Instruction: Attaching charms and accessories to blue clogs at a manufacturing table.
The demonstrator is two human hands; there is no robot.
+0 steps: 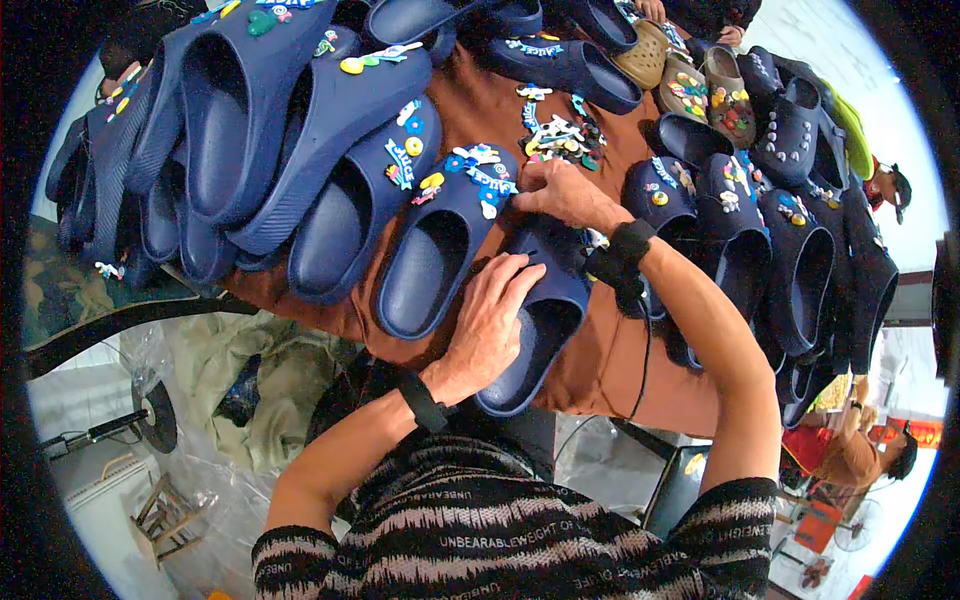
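My left hand (487, 318) lies over the upper of a navy slip-on clog (528, 350) in front of me, its fingers gripping that clog. Above the clog's toe is my right hand (570, 195), fingers curled and pinched together; whatever they hold is too small or hidden to name. Its fingertips come close to the charms on another navy clog (430, 262) at the left, decorated with white, blue and yellow charms (482, 180). A pile of small loose charms (565, 140) lies just beyond my right hand. A black gadget (622, 265) is strapped at my right wrist.
Navy clogs (225, 120) are heaped at the left, and more decorated clogs (735, 235) stand in rows at the right. Brown cloth (640, 375) covers the table. Tan clogs (685, 85) and another person's hand (732, 37) are at the far side. A thin cable (645, 370) hangs nearby.
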